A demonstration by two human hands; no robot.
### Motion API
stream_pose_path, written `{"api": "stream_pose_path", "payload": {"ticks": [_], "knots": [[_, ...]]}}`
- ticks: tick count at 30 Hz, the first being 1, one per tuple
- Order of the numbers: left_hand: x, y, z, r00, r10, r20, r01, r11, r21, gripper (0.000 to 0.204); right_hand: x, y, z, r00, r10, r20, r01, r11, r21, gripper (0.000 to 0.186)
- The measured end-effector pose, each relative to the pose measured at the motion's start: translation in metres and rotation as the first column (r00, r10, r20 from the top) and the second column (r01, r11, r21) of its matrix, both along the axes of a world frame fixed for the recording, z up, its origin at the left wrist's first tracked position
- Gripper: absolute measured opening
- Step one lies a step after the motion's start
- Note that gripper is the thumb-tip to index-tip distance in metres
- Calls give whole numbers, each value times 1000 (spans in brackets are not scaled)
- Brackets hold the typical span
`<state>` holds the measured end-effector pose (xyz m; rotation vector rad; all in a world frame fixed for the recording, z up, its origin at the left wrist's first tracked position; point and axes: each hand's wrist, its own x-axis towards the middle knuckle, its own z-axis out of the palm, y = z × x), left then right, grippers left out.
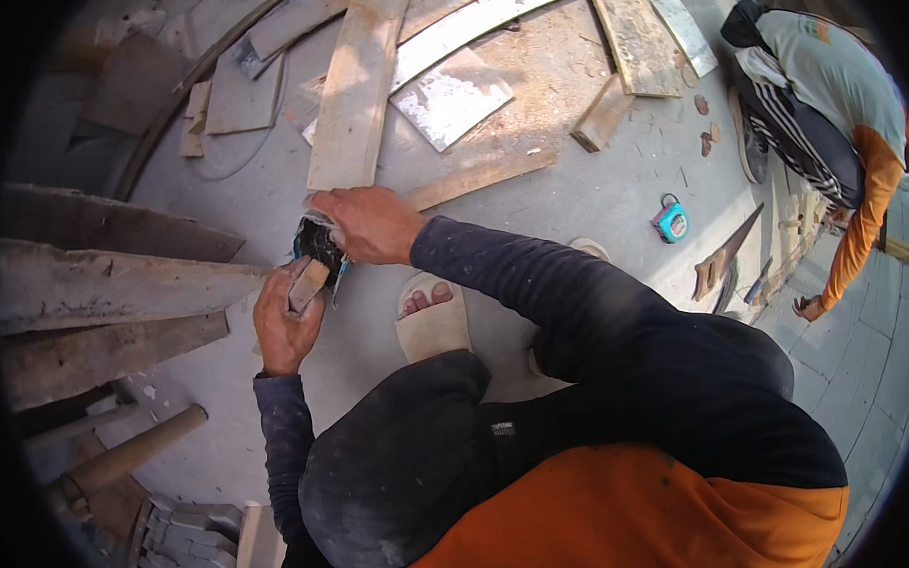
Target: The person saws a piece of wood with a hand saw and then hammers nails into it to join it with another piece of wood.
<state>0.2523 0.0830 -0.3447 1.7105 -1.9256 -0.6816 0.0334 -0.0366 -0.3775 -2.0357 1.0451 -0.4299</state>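
My left hand point(286, 325) is pinching a block point(309, 283), my right hand point(377, 225) a dark bag point(319, 243); hard pulling could be tearing it.

The view plunges from the wearer's own head, through the left of two side-by-side fisheye cameras, steeply down at the floor point(562, 202)! Closest in, the orange shirt point(583, 520) fills the lower edge; a little farther off, left of centre, come the right hand point(374, 225) and left hand point(287, 315). Boards point(363, 87) stretch away up top, a co-worker point(823, 91) squeezes in at right, and straight lines bow toward the dark rim.
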Motion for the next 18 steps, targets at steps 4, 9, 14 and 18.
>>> {"api": "stream_pose_path", "payload": {"ticks": [4,9,14,18], "knots": [[-25,9,-29,815,499,-295,-469,866,170,33,-8,1,14,993,114,30,-101,954,-282,42],[-52,6,-42,705,619,-345,-663,749,-10,40,-4,-9,23,934,316,-169,-356,863,-359,16],[-46,-7,-51,488,668,-561,-662,703,261,33,13,-19,32,822,485,-298,-569,710,-415,13],[-40,-13,-55,525,685,-505,-661,702,266,33,32,-26,35,658,533,-532,-701,691,-174,10]]}}
